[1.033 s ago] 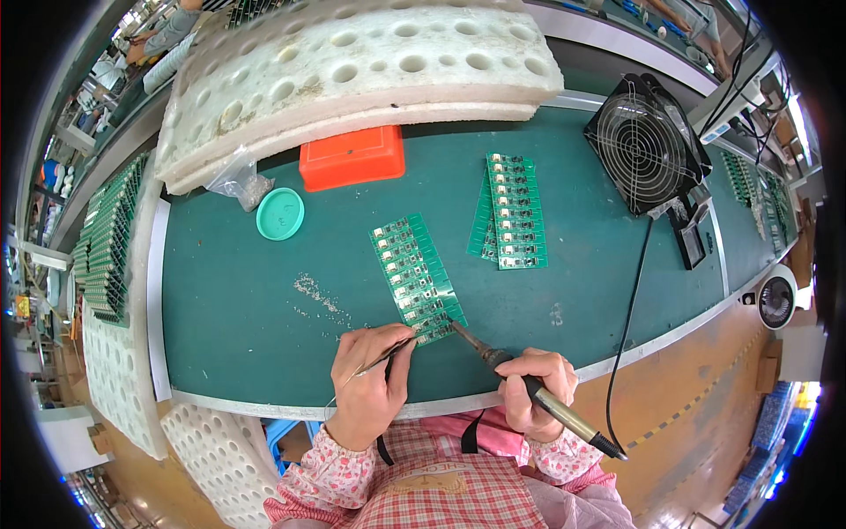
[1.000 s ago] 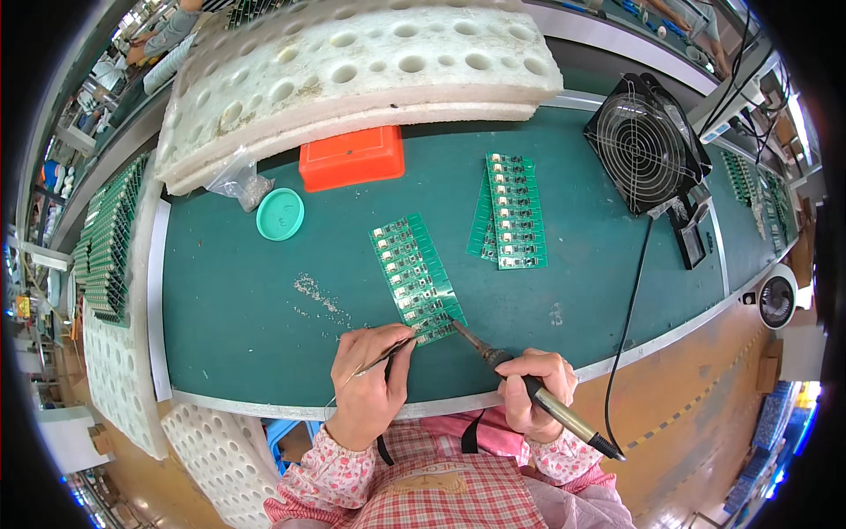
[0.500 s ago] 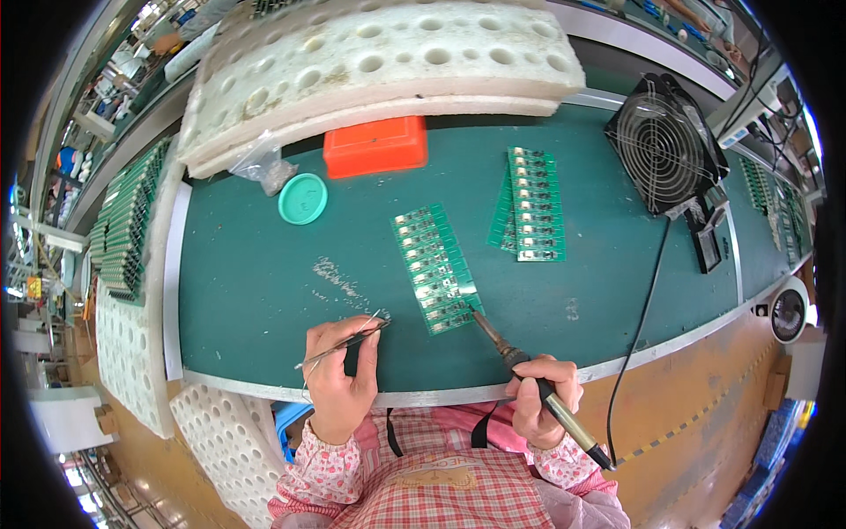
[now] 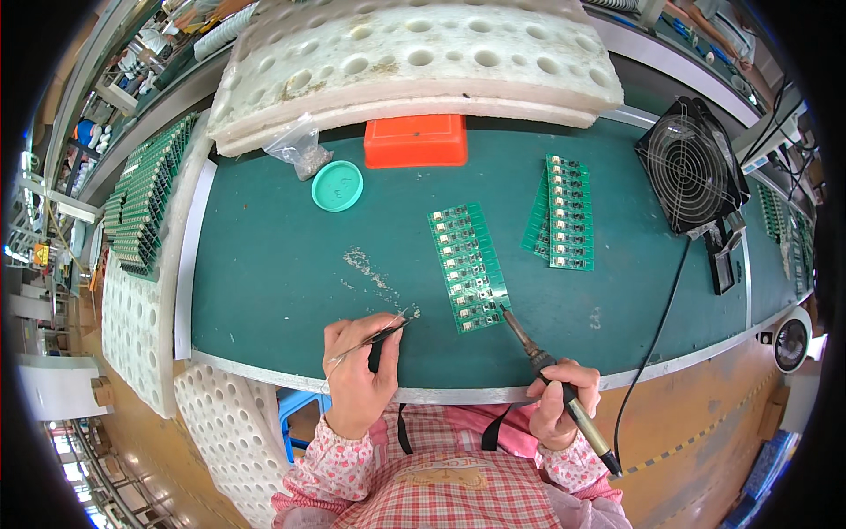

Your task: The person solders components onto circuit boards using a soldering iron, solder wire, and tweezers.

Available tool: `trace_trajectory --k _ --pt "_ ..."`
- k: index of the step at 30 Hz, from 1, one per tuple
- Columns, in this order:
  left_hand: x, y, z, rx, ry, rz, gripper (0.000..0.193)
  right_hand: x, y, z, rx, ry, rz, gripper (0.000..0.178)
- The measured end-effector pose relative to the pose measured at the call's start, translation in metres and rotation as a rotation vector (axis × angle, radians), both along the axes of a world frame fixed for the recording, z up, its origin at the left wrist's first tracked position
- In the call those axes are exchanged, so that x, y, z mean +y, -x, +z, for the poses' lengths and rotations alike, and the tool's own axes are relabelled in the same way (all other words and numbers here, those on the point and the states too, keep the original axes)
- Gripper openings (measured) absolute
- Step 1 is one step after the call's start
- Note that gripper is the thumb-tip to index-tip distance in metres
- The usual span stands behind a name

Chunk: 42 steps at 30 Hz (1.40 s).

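My left hand (image 4: 359, 366) pinches a pair of dark, thin tweezers (image 4: 381, 335) just above the mat, their points close to a scatter of tiny pale parts (image 4: 368, 267). My right hand (image 4: 564, 398) is wrapped round the handle of a soldering iron (image 4: 539, 356). The iron's tip is at the lower right edge of a green circuit board panel (image 4: 468, 266); I cannot tell whether it touches. This panel lies slightly tilted on the green mat, with rows of small white and black components. Another panel (image 4: 571, 213) rests to its right, overlapping one beneath.
Behind lie a red plastic box (image 4: 415, 141), a round teal lid (image 4: 337, 186) and a clear bag (image 4: 298, 150). White foam blocks (image 4: 423, 58) stand at the back. A black fan (image 4: 692, 167) sits at right, near the iron's cord (image 4: 656, 331). Many boards (image 4: 148, 198) stand in foam at left.
The whole view has shifted, so the bench things appear farther right. Both hands keep hold of their tools, and the iron's tip stays by the same end of the panel.
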<state>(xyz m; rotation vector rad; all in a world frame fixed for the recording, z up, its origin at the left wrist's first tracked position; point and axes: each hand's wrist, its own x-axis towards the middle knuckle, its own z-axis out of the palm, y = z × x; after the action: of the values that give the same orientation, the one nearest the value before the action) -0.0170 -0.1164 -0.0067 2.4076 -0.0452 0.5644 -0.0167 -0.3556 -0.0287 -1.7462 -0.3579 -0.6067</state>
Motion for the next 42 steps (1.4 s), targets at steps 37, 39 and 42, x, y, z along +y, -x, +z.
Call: trace_trajectory --k 37,39,42 --pt "-0.0016 -0.0031 -0.0013 -0.038 -0.061 -0.017 0.016 -0.0014 -0.0008 -0.0008 -0.018 -0.021 -0.001 0.015" --pt "-0.0009 -0.0032 -0.002 -0.041 -0.061 -0.024 0.016 -0.0015 -0.001 -0.0003 -0.02 -0.021 0.002 0.015" --pt "-0.0008 -0.0033 -0.0019 -0.046 -0.062 -0.03 0.015 -0.0018 -0.001 -0.0004 -0.02 -0.021 -0.004 0.015"
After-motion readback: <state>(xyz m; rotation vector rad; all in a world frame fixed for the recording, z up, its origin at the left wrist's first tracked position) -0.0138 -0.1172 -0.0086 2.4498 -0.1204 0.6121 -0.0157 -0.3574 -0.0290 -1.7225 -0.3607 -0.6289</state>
